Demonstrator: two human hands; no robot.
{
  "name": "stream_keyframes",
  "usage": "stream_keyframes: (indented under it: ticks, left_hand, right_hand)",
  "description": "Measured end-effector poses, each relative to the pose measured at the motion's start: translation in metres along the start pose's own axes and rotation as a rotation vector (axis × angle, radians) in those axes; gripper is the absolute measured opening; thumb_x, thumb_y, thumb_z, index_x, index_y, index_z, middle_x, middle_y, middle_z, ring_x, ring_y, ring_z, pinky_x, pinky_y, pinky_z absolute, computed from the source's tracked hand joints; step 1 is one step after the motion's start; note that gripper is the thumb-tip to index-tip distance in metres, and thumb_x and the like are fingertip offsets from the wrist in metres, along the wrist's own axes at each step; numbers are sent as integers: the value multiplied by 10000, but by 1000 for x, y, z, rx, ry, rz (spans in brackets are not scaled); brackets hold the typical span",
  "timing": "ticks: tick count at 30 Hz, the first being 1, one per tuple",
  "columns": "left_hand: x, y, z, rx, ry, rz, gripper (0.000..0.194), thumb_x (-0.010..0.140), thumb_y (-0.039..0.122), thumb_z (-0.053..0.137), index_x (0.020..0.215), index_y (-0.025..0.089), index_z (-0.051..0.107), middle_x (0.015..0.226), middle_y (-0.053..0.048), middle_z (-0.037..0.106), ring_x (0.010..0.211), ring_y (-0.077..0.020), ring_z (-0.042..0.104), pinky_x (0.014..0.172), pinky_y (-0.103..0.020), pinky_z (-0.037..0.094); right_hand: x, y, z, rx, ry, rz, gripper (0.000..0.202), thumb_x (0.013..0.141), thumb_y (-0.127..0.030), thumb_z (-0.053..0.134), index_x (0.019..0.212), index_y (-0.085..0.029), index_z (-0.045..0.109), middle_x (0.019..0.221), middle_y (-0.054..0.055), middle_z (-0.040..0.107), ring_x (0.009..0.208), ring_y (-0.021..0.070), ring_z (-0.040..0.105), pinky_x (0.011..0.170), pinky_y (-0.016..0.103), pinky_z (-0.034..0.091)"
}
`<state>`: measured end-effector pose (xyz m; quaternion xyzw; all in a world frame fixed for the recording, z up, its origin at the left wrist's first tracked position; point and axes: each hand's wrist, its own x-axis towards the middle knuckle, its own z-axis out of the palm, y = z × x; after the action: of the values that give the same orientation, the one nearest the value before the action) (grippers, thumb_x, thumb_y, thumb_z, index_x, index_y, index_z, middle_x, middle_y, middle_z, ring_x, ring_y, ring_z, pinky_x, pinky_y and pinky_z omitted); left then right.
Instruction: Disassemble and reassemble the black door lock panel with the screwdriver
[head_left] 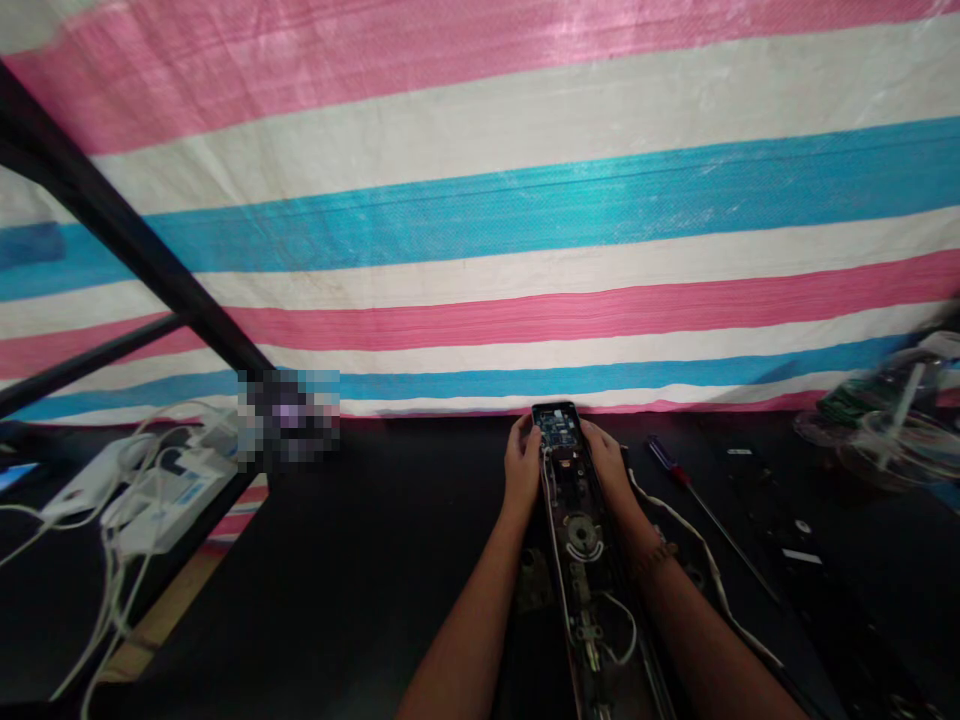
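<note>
A long, narrow black housing, open-faced and much like an electronic door lock [582, 537], stretches away from me over the dark table. At its far end sits a circuit board [559, 428]. Nearer to me are a round metal part and a loop of white wire [634, 625]. My left hand [523, 458] is closed on the left edge beside the board. On the opposite edge, my right hand [606, 460] grips the same end. Some of the fingers are hidden behind the housing.
Right of my right arm lie a white cable [701, 545], a long screwdriver [679, 475] and a black panel [799, 555]. Farther right is a clear plastic container [896, 440]. At left are a power strip [176, 500], tangled cables and a slanted black post [150, 235]. Striped sheeting [525, 220] hangs behind.
</note>
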<state>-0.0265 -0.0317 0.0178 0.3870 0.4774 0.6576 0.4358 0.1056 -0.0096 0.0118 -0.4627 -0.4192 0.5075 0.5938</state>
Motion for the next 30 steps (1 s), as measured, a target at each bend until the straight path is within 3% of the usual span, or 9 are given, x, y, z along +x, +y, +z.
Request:
stream_keyframes:
  ticks: [9, 11, 14, 18, 30]
  left_hand:
    - [-1, -3, 1, -88, -27, -7, 499, 843, 484, 644, 1243, 186, 637, 1378, -115, 598, 1314, -270, 506, 1117, -384, 349]
    - [-2, -1, 2, -99, -59, 13, 492, 857, 516, 612, 1212, 178, 650, 1329, -116, 629, 1267, -265, 540, 1083, -378, 378]
    - [-5, 3, 2, -71, -132, 28, 484, 883, 577, 529, 1009, 140, 692, 1059, -111, 722, 1006, -242, 639, 920, -357, 467]
    - [-7, 8, 0, -6, -141, 20, 501, 869, 619, 511, 754, 148, 635, 749, -46, 673, 709, -177, 573, 725, -306, 459]
    - [-7, 4, 1, -78, -155, -37, 548, 816, 685, 542, 809, 148, 656, 774, -41, 683, 715, -178, 591, 702, -294, 464]
  right_hand:
    - [-6, -9, 2, 87, -31, 50, 514, 750, -572, 678, 1041, -157, 761, 924, 60, 780, 938, 272, 695, 883, 393, 524]
    - [-7, -9, 2, 95, -32, 45, 520, 760, -569, 676, 1063, -154, 756, 926, 58, 781, 931, 267, 696, 880, 390, 526]
    - [-8, -10, 2, 96, -56, 16, 530, 776, -572, 666, 1090, -152, 748, 949, 61, 779, 935, 267, 695, 885, 392, 526]
    - [-9, -13, 4, 106, -95, -15, 527, 801, -571, 642, 1108, -155, 737, 989, 73, 772, 936, 269, 692, 888, 400, 524]
    - [-10, -18, 6, 112, -3, -159, 395, 833, -505, 606, 1033, -181, 712, 1049, 86, 743, 988, 242, 667, 900, 388, 512]
